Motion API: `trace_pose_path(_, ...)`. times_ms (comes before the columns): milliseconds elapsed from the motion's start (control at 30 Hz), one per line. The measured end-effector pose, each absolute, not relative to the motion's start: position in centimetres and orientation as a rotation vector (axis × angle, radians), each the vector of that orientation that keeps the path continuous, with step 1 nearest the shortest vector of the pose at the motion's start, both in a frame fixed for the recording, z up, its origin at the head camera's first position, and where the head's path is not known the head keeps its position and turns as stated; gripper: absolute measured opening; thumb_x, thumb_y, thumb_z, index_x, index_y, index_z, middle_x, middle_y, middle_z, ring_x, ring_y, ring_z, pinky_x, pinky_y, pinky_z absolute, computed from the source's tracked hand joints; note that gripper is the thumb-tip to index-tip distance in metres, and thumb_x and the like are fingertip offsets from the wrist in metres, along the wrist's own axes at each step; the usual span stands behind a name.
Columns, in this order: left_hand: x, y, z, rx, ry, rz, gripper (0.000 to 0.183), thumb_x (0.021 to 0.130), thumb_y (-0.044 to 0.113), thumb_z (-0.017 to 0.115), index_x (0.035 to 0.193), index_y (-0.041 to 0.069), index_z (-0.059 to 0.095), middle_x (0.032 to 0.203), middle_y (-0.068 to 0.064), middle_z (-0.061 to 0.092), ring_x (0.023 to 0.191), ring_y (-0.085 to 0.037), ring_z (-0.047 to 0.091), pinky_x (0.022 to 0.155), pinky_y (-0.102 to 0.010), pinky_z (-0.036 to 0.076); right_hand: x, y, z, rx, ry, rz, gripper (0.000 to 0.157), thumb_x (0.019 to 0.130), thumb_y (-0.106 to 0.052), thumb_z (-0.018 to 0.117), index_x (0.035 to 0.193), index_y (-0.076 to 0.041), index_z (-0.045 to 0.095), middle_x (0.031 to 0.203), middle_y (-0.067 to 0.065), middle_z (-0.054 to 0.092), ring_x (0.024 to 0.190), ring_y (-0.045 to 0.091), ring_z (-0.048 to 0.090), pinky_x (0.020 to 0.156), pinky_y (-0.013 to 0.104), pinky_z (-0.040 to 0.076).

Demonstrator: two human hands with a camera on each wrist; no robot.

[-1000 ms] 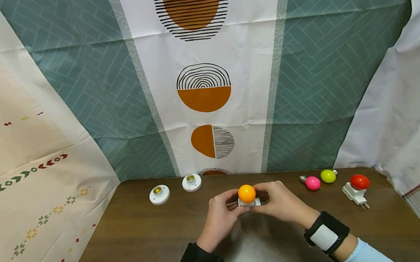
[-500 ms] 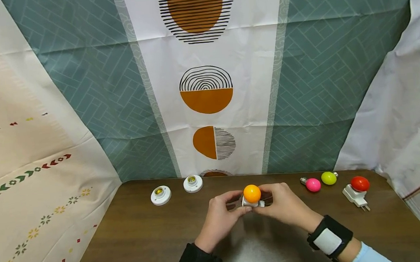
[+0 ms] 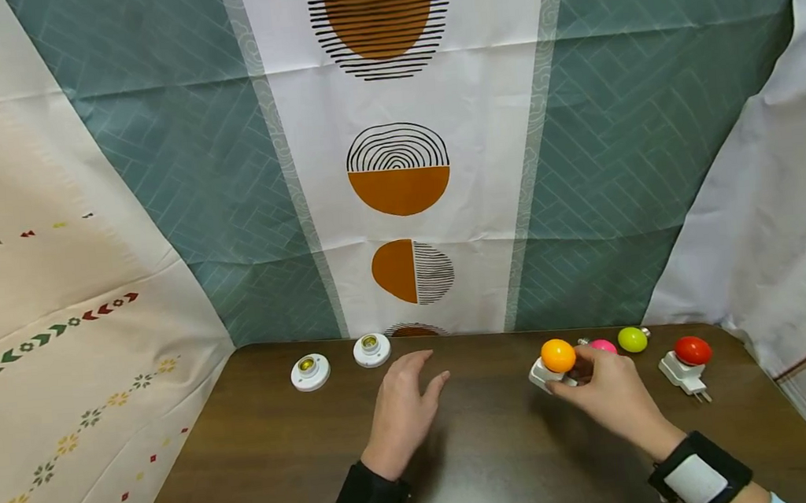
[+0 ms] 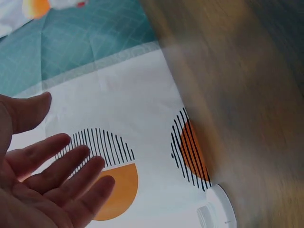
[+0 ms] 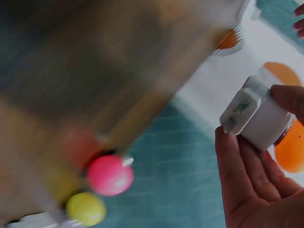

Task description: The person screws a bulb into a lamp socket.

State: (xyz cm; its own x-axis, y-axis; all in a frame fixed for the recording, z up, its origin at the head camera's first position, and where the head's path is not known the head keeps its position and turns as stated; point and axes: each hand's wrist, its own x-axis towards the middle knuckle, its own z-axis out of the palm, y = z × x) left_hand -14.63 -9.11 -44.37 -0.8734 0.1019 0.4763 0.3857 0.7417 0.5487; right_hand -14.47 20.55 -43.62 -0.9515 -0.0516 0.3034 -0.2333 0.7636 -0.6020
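Observation:
My right hand (image 3: 616, 396) pinches a white plug-in bulb holder (image 3: 542, 376) between thumb and fingers, raised over the right part of the table. An orange bulb (image 3: 558, 355) sits in that holder. In the right wrist view the holder's (image 5: 268, 116) white body shows tilted, with the orange bulb (image 5: 290, 152) at its far end. My left hand (image 3: 404, 409) is off the table's middle with fingers spread loosely, holding nothing. Just behind my right hand lies a pink bulb (image 3: 604, 346), partly covered in the head view.
A yellow-green bulb (image 3: 632, 339) lies by the back edge. To its right stands a red bulb (image 3: 693, 350) in another white plug-in holder (image 3: 681, 376), prongs facing forward. Two round white lamp sockets (image 3: 310, 372) sit at back left. Patterned cloth (image 3: 400, 173) hangs behind the brown table (image 3: 491, 466).
Both hands held the bulb holder before. My left hand has let go and drawn back left; my right hand has carried the holder with its orange bulb to the right, towards the pink bulb.

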Motion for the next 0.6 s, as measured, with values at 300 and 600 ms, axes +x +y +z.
trace_pose_path(300,-14.6,-9.3,-44.9,-0.317,-2.593,-0.880,0.040,0.086,0.033,0.066,0.118,0.009,0.060,0.117,-0.005,0.057,0.110,-0.018,0.051,0.089,-0.034,0.043,-14.4,26.4,-45.3,-0.006,-2.811,0.756,0.049,0.064,-0.040,0.080,0.085,-0.001,0.059,0.067,0.000,0.052,0.059,0.016,0.046,0.049,0.030,0.038)
trace_pose_path(600,-14.7,-9.6,-45.1,-0.308,-2.632,-0.844,0.040,0.085,0.033,0.066,0.116,0.008,0.061,0.116,-0.004,0.058,0.108,-0.019,0.052,0.088,-0.035,0.043,-13.4,30.9,-45.3,-0.230,-2.971,0.691,0.074,0.068,-0.051,0.075,0.102,0.010,0.050,0.080,0.013,0.055,0.064,0.024,0.049,0.050,0.034,0.039)
